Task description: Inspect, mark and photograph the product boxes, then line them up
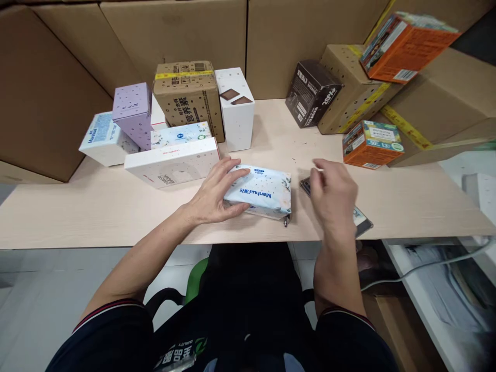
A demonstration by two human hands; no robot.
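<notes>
A soft tissue pack [263, 192], white and light blue with "Manhua" printed on it, lies near the front edge of the pale wooden table [96, 217]. My left hand [215, 192] grips its left end, fingers over the top and thumb at the front. My right hand [332, 195] hovers just right of the pack with its fingers curled, over a dark flat phone-like device [362, 221] on the table. Whether that hand holds the device is hidden. A small metal piece [286, 222] shows at the pack's front right corner.
Behind the pack stand a flat white box [172, 163], a lilac box [134, 113], a blue-white box [101, 139], a brown carton [189, 95] and a white carton [235, 106]. At the right are a black box [312, 93], an orange box [372, 144] and large cartons [437, 98].
</notes>
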